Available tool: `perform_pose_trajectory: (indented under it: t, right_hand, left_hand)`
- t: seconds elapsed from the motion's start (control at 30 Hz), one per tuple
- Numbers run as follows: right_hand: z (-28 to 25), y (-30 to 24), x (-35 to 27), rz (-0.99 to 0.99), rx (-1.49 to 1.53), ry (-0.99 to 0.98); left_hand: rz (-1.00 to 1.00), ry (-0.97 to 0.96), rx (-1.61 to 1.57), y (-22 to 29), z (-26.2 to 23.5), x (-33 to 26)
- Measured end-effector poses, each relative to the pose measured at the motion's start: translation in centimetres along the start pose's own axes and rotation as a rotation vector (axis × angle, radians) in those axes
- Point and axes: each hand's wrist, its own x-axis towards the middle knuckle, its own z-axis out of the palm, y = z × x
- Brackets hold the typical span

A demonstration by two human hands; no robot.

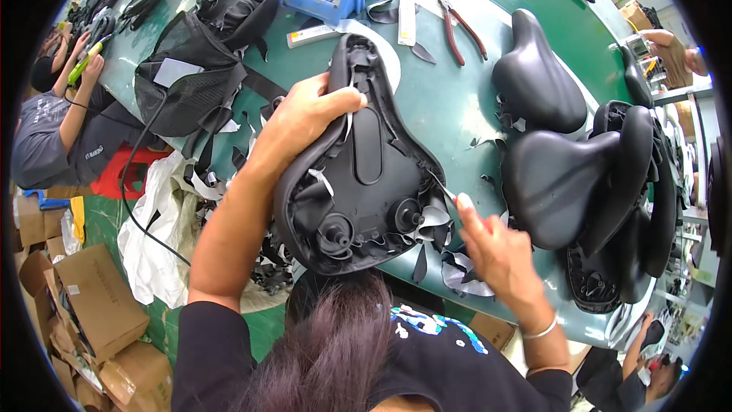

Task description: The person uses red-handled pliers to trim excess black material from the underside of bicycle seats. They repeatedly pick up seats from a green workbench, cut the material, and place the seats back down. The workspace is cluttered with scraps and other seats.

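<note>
Bicycle saddle, black, is turned underside up above the near edge of the green workbench, its narrow nose pointing far and its wide end near. Two round black fittings sit in that wide end, and folded cover edges with pale strips line the rim. The left hand grips the saddle's left side by the nose: the thumb presses over the rim, while the other fingers pass behind it, mostly hidden. At the saddle's right side, the right hand has its fingers closed round a slim red-handled tool, index finger extended along it; whether the thin tip touches the cover I cannot tell. Black-and-white scraps lie just beside this hand. Farther off stand a blue bin of dark pieces and, to its right, red-handled pliers. A smooth black saddle rests on the right, with a cluster of saddles nearer. On the far left, a co-worker holds a yellow-green tool. Cardboard boxes lie at the near left.
</note>
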Motion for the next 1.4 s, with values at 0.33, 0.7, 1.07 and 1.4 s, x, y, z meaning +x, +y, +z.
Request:
perform_pose_trajectory:
  t: [0.33, 0.7, 1.07, 1.4]
  right_hand:
    - [0.5, -5.3, -2.7, 0.317, 0.467, 0.423]
    - [-1.7, -0.9, 6.9, 0.497, 1.007, 0.508]
    - [-4.1, -1.3, 5.2, 0.223, 0.839, 0.195]
    - [-3.8, 0.1, 2.6, -0.076, 0.081, -0.008]
  left_hand:
    - [0.156, 0.384, -0.268, -1.0, 2.8, -8.0]
    - [0.355, 0.824, 0.17, -7.2, 1.9, -8.1]
    - [0.851, 0.023, 0.918, -2.7, 6.7, -3.8]
    - [0.517, -0.113, 0.337, -1.6, 5.5, -3.7]
